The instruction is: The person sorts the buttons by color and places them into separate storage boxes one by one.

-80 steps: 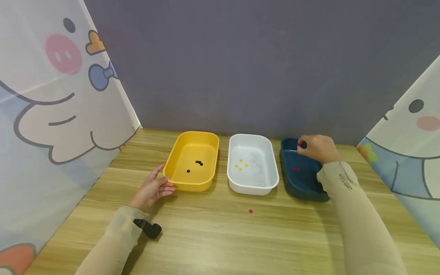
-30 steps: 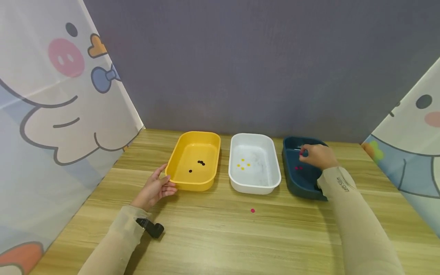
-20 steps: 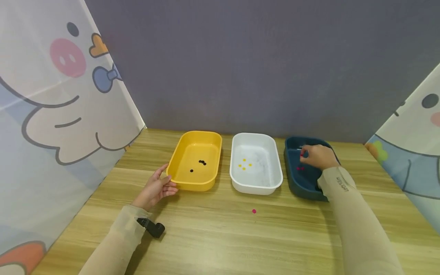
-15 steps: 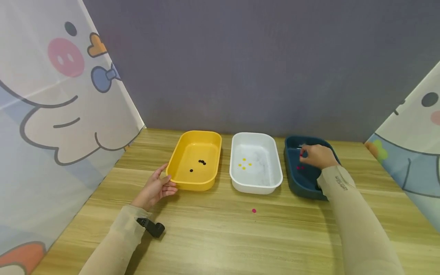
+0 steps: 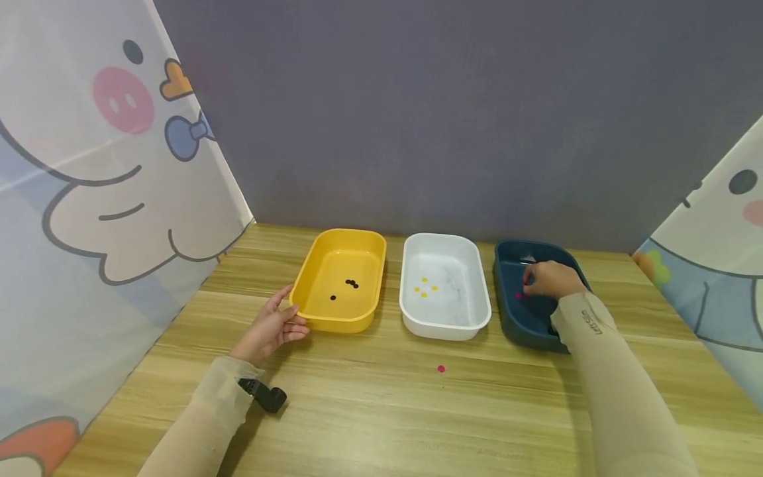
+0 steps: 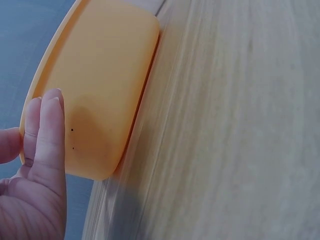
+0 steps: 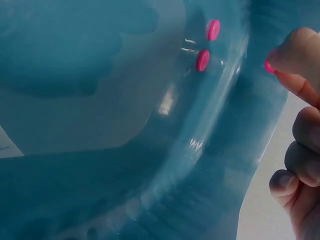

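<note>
My left hand holds the near-left corner of the yellow tray, thumb at the rim and fingers along the outer wall. Over at the right, my right hand is low inside the dark blue tray. Between thumb and index finger it pinches a small pink button. Two more pink buttons, one nearer and one beyond, lie on that tray's floor. Another pink button lies on the table in front of the trays.
A white tray with several yellow buttons stands between the other two. Several black buttons lie in the yellow tray. Behind the wooden table rises a grey wall; printed cartoon panels flank both sides.
My right hand has come down and nearer, from above the blue tray's far end to low inside it, still pinching the pink button. My left hand has stayed at the yellow tray.
</note>
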A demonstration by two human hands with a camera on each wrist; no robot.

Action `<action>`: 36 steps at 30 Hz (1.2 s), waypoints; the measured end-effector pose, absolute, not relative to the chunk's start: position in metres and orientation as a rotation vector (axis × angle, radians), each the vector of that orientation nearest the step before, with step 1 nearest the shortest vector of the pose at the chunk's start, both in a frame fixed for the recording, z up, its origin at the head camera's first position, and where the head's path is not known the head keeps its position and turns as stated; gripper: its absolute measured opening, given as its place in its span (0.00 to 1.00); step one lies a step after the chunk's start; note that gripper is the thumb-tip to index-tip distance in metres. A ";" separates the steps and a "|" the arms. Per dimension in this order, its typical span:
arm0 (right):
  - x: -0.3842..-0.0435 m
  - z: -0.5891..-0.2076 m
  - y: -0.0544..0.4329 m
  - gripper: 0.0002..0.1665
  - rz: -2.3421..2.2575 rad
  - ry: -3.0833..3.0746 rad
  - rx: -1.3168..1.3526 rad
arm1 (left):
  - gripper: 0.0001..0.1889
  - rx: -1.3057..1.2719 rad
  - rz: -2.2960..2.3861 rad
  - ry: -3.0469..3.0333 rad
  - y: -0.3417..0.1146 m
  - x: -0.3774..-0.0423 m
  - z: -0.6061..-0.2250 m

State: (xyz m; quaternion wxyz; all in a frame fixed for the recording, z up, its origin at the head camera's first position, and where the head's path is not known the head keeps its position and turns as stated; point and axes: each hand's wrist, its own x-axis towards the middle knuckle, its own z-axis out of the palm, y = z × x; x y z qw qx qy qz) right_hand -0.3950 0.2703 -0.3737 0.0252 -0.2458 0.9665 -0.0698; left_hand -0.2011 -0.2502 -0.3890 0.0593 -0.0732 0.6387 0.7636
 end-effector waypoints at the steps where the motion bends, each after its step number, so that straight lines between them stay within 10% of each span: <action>1: -0.395 -0.374 0.271 0.10 -0.215 2.982 -0.755 | 0.32 -0.219 2.313 1.934 -0.250 -0.201 -0.389; 36: -0.325 -0.303 0.216 0.10 -0.976 2.818 -1.082 | 0.34 -0.183 2.313 1.932 -0.252 -0.200 -0.389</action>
